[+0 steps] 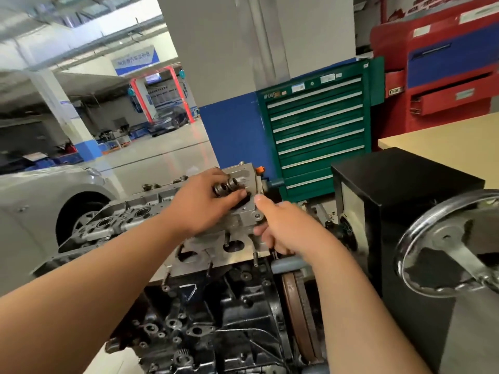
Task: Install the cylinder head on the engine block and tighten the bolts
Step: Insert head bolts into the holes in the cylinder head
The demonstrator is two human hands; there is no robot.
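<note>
Cylinder head point(194, 252) lies atop engine block point(216, 306), flywheel point(294, 300) at block's right end; left hand point(208, 206) on head's top near right end, fingers and thumb curled round dark cylindrical fitting point(226, 186); right hand point(286, 228) grips head's end corner, fingers curled under, thumb up against it; handwheel point(445, 247) at right.

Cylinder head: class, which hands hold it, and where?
Both, at the right end of the cylinder head: left hand grips the top; right hand curls its fingers round the end edge.
</note>
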